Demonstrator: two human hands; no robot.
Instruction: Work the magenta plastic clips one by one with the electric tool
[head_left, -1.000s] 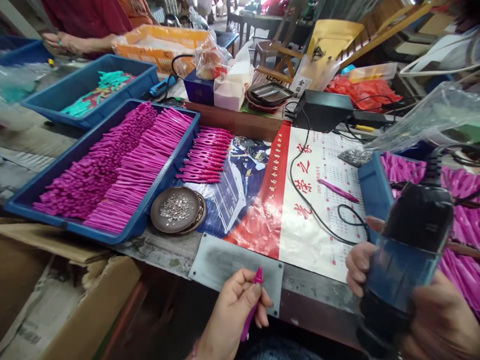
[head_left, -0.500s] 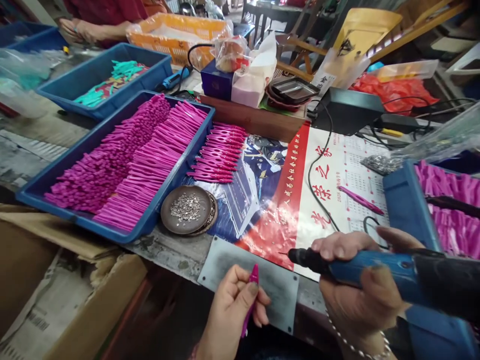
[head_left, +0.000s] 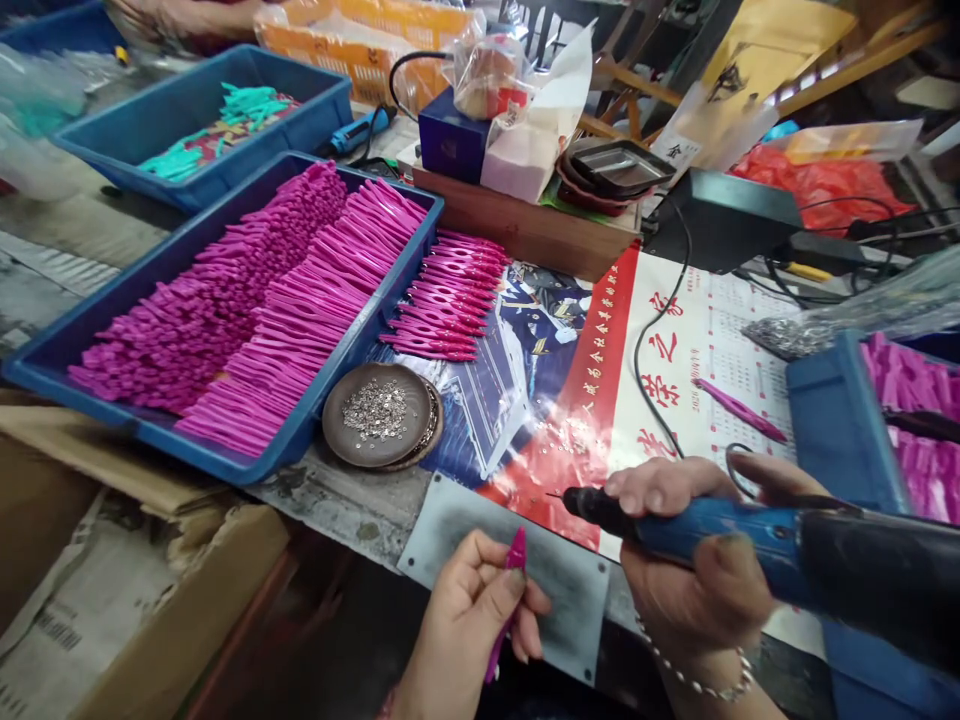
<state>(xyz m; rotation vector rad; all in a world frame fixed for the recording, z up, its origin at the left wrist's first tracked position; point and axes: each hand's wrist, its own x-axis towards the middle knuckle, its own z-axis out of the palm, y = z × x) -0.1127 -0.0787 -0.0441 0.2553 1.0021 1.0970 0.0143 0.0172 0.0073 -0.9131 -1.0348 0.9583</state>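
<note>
Bench (head_left: pixel 349 512) | L hand (head_left: pixel 471 620): magenta pc (head_left: pixel 516 553) | R hand (head_left: pixel 679 592): blue pwr tool (head_left: pixel 772 535)

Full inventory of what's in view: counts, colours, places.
Held piece: one, pink, lower centre.
Power tool: one, blue-black, lower right.
Large tray: one, blue, left, holding pink pieces.
Row of pieces: several, pink, beside large tray.
Loose piece: one, pink, on poster.
Poster: one, multicoloured, centre.
Far tray: one, blue, upper left, holding teal pieces.
Side tray: one, blue, right edge.
Dishes: two or more, brown, stacked left of centre, silver bits inside.
Plate: one, grey, lower centre.
Crate: one, orange, back.
Oblong box: one, black, back right.
Cardboard box: one, brown, lower left.
Other person's arm: at least one, blurred, upper left.
Background clutter: many things, mixed colours, back.
Left hand: one, bare, gripping held piece.
Right hand: one, bare, gripping power tool.
</note>
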